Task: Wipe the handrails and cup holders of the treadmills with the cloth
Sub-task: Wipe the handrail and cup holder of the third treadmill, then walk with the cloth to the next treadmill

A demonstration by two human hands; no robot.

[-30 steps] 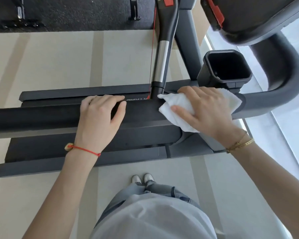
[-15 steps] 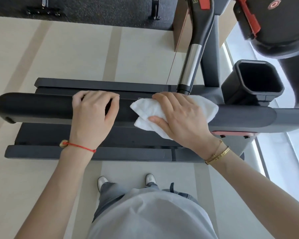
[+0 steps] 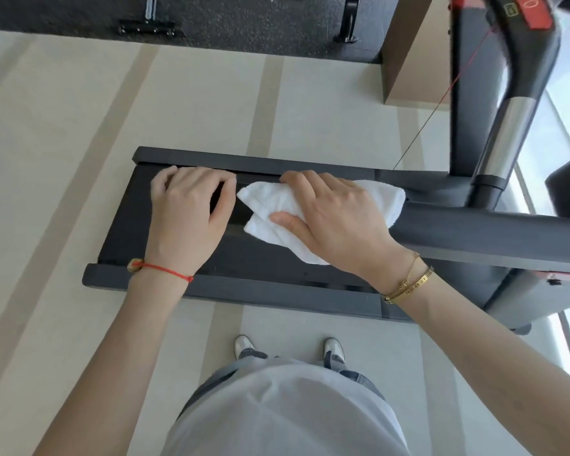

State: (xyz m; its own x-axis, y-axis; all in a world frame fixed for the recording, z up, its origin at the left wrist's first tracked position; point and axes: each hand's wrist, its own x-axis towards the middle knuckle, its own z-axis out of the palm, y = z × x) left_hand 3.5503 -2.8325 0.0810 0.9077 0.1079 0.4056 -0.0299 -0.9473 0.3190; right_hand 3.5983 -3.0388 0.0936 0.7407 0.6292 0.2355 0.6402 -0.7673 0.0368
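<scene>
Overhead, the person stood at the near side of a treadmill (image 3: pixel 211 291), both bare arms reaching over its dark handrail (image 3: pixel 474 235). Left hand (image 3: pixel 188 212) rested on the left end of the handrail, fingers curled over the far edge and thumb hooked on the right side, gripping the rail. A red string bracelet (image 3: pixel 165 269) with a small bead sat on that wrist. Right hand (image 3: pixel 336 218) lay just beside the left, pressing a white cloth (image 3: pixel 270 205) onto the handrail; fingers curved over the far side of the cloth, thumb pointing left along its near fold, so the cloth was held wrapped against the rail. Folded cloth edges stuck out left of the hand and a rounded bunch showed to the right. Gold bangles (image 3: pixel 408 284) circled the right wrist.

Below the rail lay the black running belt between grey side rails. At the right, a chrome-and-black upright handle (image 3: pixel 504 143) rose from the handrail joint, a red patch near its top and a thin red cord running down from it. A dark shape at the far right edge was cut off; could not tell what it was. Pale striped floor (image 3: pixel 79 126) all round, dark speckled matting (image 3: pixel 227 24) at the far edge. White shoes (image 3: pixel 244 345) and a light shirt showed at the near edge.
</scene>
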